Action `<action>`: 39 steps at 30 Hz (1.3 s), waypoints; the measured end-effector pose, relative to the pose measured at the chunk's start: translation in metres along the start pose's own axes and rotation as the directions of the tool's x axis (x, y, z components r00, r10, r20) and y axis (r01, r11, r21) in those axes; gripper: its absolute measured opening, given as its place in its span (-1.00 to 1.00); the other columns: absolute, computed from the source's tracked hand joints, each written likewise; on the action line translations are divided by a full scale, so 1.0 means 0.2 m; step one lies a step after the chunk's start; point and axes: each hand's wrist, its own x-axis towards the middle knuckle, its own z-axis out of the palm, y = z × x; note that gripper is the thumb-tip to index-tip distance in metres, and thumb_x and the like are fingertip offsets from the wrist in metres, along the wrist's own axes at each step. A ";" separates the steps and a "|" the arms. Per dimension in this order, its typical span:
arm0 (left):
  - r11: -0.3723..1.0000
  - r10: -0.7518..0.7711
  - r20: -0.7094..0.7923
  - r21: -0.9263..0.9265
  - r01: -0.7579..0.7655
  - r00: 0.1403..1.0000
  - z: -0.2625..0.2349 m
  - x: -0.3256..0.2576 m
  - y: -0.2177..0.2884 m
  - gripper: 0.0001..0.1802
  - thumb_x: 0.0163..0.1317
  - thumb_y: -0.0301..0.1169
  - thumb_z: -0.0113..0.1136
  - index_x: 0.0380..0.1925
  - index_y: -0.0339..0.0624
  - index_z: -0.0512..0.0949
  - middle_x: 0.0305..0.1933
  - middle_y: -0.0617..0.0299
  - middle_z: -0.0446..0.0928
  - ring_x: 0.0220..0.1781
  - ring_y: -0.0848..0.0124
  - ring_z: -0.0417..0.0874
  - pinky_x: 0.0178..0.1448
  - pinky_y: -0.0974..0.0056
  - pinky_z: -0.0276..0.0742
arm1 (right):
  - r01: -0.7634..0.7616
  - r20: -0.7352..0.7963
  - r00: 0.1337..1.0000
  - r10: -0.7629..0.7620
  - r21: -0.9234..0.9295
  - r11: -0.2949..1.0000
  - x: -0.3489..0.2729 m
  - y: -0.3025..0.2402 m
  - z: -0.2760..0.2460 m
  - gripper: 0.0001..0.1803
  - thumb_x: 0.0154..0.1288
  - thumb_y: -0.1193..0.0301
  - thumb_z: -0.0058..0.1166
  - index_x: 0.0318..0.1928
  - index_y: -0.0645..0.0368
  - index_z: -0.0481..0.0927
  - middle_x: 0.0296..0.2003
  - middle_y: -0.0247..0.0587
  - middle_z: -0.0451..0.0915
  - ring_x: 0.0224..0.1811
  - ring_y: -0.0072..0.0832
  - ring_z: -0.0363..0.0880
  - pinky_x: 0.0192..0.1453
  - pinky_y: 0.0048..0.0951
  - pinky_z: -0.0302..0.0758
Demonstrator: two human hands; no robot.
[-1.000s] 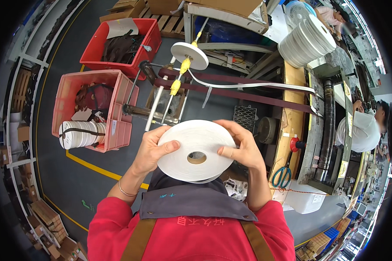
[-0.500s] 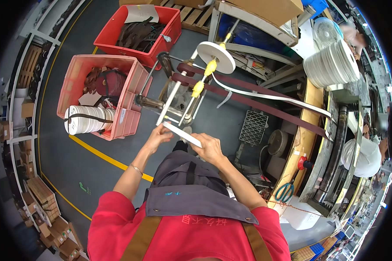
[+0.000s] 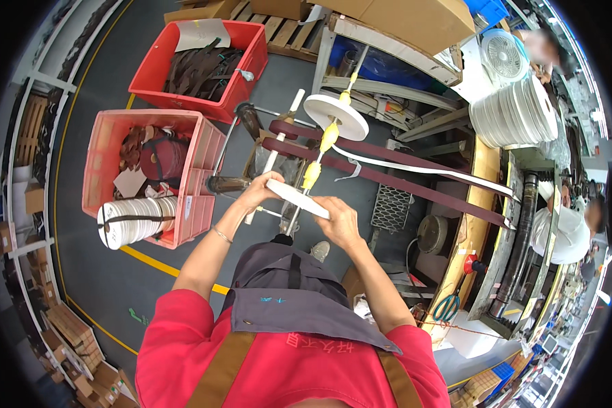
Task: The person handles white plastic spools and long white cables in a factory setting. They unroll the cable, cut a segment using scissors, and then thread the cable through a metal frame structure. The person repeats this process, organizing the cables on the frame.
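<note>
White tape roll [image 3: 297, 198] sits edge-on between both hands, just at 6 o'clock of the yellow spindle cone [image 3: 311, 175] on the metal rack [image 3: 273, 158]. Left hand [image 3: 257, 195] is closed on the roll's 9 o'clock rim, fingers wrapped over the edge; right hand [image 3: 338, 219] clamps the 3 o'clock rim the same way. Looks like a flat wound disc: stiff as a whole, probably fairly light, smooth sides that could slip, and layers may telescope if squeezed at the centre. Best hold is opposite rims, as now. Second white spool [image 3: 335, 115] sits up the rod at 1 o'clock. Pink crate [image 3: 197, 170] at 9 o'clock holds more rolls.
</note>
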 end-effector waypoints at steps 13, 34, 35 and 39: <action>0.989 -0.071 0.186 -0.115 0.094 0.980 -0.13 0.35 0.15 -0.74 -0.02 -0.47 0.23 -0.31 -0.14 0.39 -0.24 0.26 0.48 -0.17 0.44 0.52 -0.01 0.33 0.42 | -0.592 0.103 0.805 0.584 0.086 0.801 -0.17 0.35 0.23 -0.23 -0.10 0.44 0.06 0.21 0.24 0.11 0.15 0.06 0.20 0.23 -0.10 0.14 0.27 -0.28 0.13; 0.906 -0.161 0.215 -0.354 0.231 0.963 -0.12 0.52 0.22 -0.65 -0.09 -0.62 0.13 -0.22 -0.18 0.40 -0.20 0.14 0.51 -0.09 0.27 0.54 0.06 0.17 0.48 | -0.634 -0.129 0.768 0.627 -0.286 0.718 0.11 0.78 0.03 -0.84 0.11 0.37 -0.13 -0.34 0.17 0.45 -0.34 -0.02 0.53 -0.24 -0.13 0.50 -0.08 -0.13 0.38; 0.907 -0.183 0.204 -0.342 0.245 0.962 -0.12 0.52 0.23 -0.65 -0.09 -0.62 0.12 -0.22 -0.18 0.41 -0.20 0.14 0.51 -0.10 0.29 0.54 0.04 0.18 0.48 | -0.596 -0.079 0.790 0.609 -0.334 0.730 0.09 0.78 -0.06 -0.84 0.12 0.37 -0.14 -0.34 0.16 0.45 -0.35 -0.04 0.53 -0.24 -0.15 0.50 -0.04 -0.14 0.36; 0.960 -0.069 -0.212 0.251 0.123 0.975 -0.13 0.50 0.28 -0.71 -0.07 -0.62 0.09 -0.25 -0.24 0.44 -0.26 0.19 0.52 -0.20 0.41 0.54 -0.13 0.31 0.48 | -0.448 -0.169 0.893 0.417 -0.430 0.784 -0.03 0.76 -0.24 -0.84 0.12 0.36 -0.14 -0.33 0.13 0.45 -0.38 -0.11 0.53 -0.25 -0.19 0.51 0.07 -0.13 0.27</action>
